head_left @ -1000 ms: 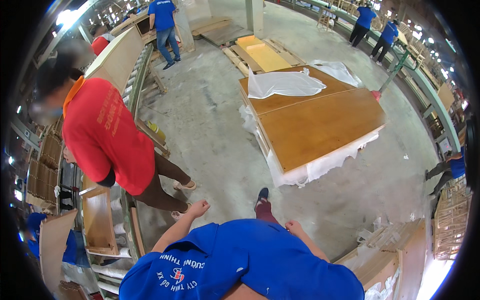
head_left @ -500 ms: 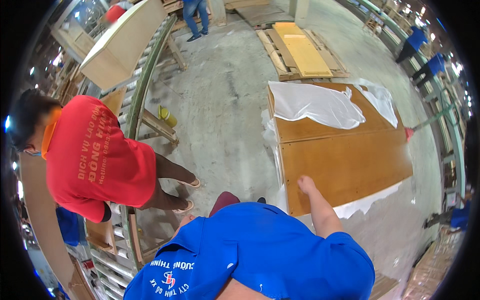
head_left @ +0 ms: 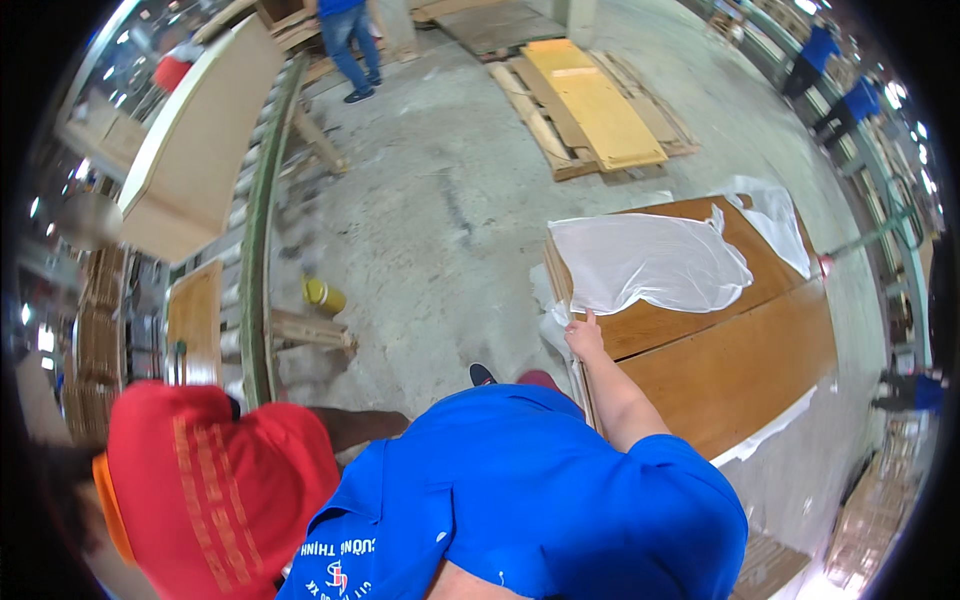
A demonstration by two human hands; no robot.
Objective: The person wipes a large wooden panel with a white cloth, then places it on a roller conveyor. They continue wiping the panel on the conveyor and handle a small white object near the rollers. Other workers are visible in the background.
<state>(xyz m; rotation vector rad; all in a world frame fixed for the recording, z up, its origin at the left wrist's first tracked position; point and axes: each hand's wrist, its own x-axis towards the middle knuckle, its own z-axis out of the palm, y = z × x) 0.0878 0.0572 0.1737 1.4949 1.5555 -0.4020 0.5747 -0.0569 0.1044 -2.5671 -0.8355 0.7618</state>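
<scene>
My right hand (head_left: 583, 337) is at the near left edge of a stack of brown wooden panels (head_left: 740, 345). Its index finger stretches toward the lower left corner of a thin white sheet (head_left: 655, 265), which lies wrinkled over the far panel. The fingertip meets or nearly meets the sheet's edge; no firm grip on it shows. Thumb and index finger are apart. A dark gap runs between the two top panels. A second white sheet (head_left: 775, 230) hangs over the stack's far right corner. My left hand is out of sight, beyond my blue shirt.
A person in a red shirt (head_left: 200, 490) stands close on my left, beside a roller conveyor with a green rail (head_left: 262, 230). A pale furniture piece (head_left: 205, 140) rests on it. Beyond the stack, a yellow board (head_left: 595, 105) lies on a pallet. A yellow bucket (head_left: 323, 294) stands by the conveyor.
I have stepped forward along the stack. My right hand moved from above the near panel to the white sheet's corner. My left hand has gone out of view. The red-shirted person now appears lower.
</scene>
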